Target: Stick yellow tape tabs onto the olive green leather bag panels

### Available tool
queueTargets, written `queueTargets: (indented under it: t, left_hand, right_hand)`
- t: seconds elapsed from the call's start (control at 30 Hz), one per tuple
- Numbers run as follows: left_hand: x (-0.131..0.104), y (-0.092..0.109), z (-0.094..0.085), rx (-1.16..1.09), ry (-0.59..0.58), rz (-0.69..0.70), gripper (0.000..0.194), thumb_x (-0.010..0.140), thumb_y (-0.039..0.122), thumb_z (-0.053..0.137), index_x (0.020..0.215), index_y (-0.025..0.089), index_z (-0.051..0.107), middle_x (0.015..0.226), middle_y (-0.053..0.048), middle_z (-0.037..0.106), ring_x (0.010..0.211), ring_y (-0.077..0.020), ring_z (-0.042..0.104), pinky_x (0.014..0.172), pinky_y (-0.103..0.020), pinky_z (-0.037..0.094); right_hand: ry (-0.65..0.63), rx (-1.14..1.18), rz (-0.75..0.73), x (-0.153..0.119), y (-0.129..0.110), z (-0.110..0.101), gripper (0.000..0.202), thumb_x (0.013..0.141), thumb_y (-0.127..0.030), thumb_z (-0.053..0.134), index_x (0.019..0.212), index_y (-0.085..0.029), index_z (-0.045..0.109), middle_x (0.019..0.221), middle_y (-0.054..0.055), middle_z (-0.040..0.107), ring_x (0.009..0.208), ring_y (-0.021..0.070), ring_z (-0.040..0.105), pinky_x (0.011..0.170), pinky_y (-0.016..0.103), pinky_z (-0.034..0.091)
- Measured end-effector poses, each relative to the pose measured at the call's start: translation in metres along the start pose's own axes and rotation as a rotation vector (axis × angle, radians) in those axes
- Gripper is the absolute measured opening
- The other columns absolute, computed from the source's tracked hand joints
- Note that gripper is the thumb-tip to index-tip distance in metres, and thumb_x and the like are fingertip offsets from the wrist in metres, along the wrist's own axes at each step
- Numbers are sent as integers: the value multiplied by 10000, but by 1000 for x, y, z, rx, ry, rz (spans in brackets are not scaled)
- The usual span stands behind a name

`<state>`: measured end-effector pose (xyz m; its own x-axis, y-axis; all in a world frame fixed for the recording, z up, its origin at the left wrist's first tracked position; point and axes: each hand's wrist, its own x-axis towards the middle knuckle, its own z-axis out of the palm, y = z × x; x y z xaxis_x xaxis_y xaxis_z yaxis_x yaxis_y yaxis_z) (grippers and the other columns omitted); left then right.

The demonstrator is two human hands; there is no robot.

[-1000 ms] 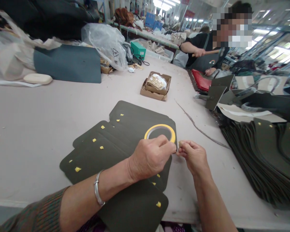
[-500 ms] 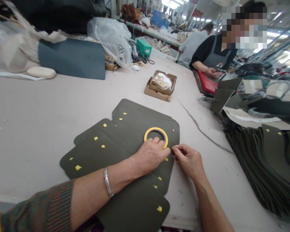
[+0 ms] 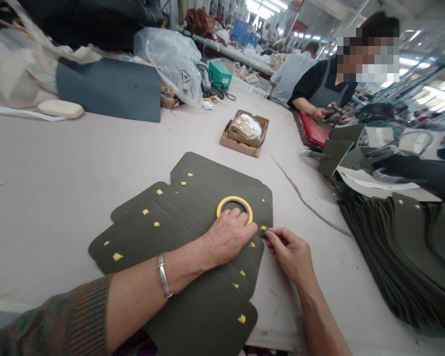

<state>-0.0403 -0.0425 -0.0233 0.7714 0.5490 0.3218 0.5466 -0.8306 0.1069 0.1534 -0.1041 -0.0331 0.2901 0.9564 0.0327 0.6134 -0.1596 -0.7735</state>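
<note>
Dark olive leather-like panels [image 3: 198, 311] lie overlapping on the table before me, dotted with small bits of yellow tape. My left hand [image 3: 227, 235] rests on them, its fingers closed around the near side of a roll of yellow tape [image 3: 228, 201]. At the right edge of the upper panel [image 3: 222, 178], my right hand [image 3: 291, 252] has thumb and forefinger pinched together. A tape bit [image 3: 263, 228] sits right beside those fingertips; what is between them is too small to make out. Above it shows a small metal stud [image 3: 263, 200].
An open cardboard box [image 3: 244, 133] with gold-coloured studs stands beyond the panels. A thick stack of dark strips [image 3: 378, 257] lies at right. A cord [image 3: 300, 193] crosses the table. At the back right a co-worker [image 3: 319, 94] handles a red piece [image 3: 313, 131].
My right fingertips have come slightly away from the left hand, and the yellow tape bit at the panel edge now shows between the hands. The left hand still holds the roll.
</note>
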Motion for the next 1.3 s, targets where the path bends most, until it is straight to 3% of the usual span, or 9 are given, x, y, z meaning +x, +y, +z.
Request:
queueTargets:
  t: [0.17,0.37,0.57,0.7,0.87,0.97,1.1,1.2,1.3]
  left_hand:
    - [1,-1,-1,-17,-7,13,100,876,140,472,903,175,562,880,-73,553,828,-234,494,724,-370,429]
    - [1,-2,-4,-47,14,15,141,919,199,426,900,172,563,865,-67,556,824,-229,501,749,-376,425]
    - [0,-2,-7,-87,20,25,184,937,197,385,993,169,558,906,-65,558,818,-210,508,730,-346,429]
    - [0,-7,-11,-108,34,-1,178,936,174,386,965,173,561,897,-48,556,792,-181,519,708,-300,442]
    - [1,-16,-14,-216,159,-17,193,960,203,395,999,198,584,885,-23,598,838,-146,569,721,-241,463]
    - [0,-18,-15,-314,229,-14,205,970,239,405,1036,193,593,913,-27,647,878,-139,611,784,-245,489]
    - [-1,-16,-16,-429,286,-41,226,949,234,461,1139,194,575,1041,-31,680,993,-144,635,891,-274,512]
    - [-2,-14,-19,-454,258,-47,440,932,215,493,1365,216,414,1165,-39,656,1098,-142,606,968,-300,498]
    - [-3,-10,-22,-456,249,-56,522,922,211,507,1414,210,335,1249,-61,619,1146,-150,586,991,-319,491]
  right_hand:
    - [86,-286,-157,3,-12,9,250,847,-378,533,808,-204,709,815,40,725,733,184,654,710,294,461]
    - [65,-439,-87,17,-23,14,199,830,-370,530,780,-226,656,565,-27,605,550,141,566,577,251,369]
    - [27,-504,-12,34,-27,12,270,804,-433,516,685,-219,631,564,-9,588,540,141,524,536,250,322]
    - [-105,-440,13,36,-28,8,229,763,-372,536,616,-213,609,549,-20,583,524,128,505,500,236,301]
    - [-189,-379,-16,22,-22,2,263,775,-391,557,605,-201,624,519,-24,562,485,113,472,462,227,280]
    - [-135,-183,29,15,-16,-1,327,794,-474,566,671,-184,655,506,-22,550,463,111,468,445,220,310]
    - [34,137,33,5,-16,-5,340,792,-499,610,761,-162,647,553,-19,574,485,111,505,475,223,393]
    - [94,244,-63,-4,-26,-5,289,807,-441,630,879,-164,671,644,1,636,559,128,574,539,238,468]
    - [89,180,-289,-11,-38,-2,208,851,-333,609,987,-191,676,845,36,698,722,151,642,664,265,525]
